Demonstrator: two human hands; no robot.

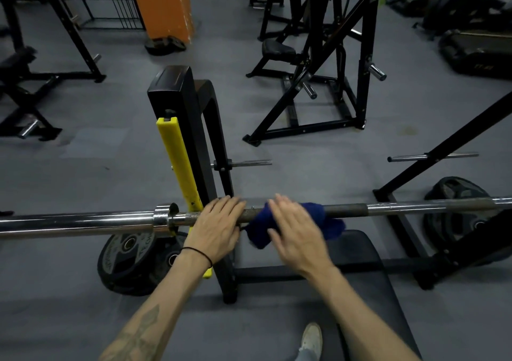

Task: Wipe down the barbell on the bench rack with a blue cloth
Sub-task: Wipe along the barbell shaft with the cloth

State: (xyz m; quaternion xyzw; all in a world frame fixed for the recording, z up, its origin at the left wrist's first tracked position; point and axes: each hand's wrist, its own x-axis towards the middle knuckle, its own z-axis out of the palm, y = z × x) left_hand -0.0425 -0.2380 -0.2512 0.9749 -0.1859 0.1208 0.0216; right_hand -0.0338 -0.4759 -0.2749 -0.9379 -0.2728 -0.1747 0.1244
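On rack, barbell (388,208) lies left-right; blue cloth (318,216) draped over

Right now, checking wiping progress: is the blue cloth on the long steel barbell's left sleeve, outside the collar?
No, the blue cloth drapes the long steel barbell inside the collar, under the right hand.

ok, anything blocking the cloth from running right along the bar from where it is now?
Nothing visible. The blue cloth is draped over the barbell under the right hand, and the shaft to its right is bare up to the frame edge. The left hand rests on the bar on the cloth's other side, by the yellow-padded upright.
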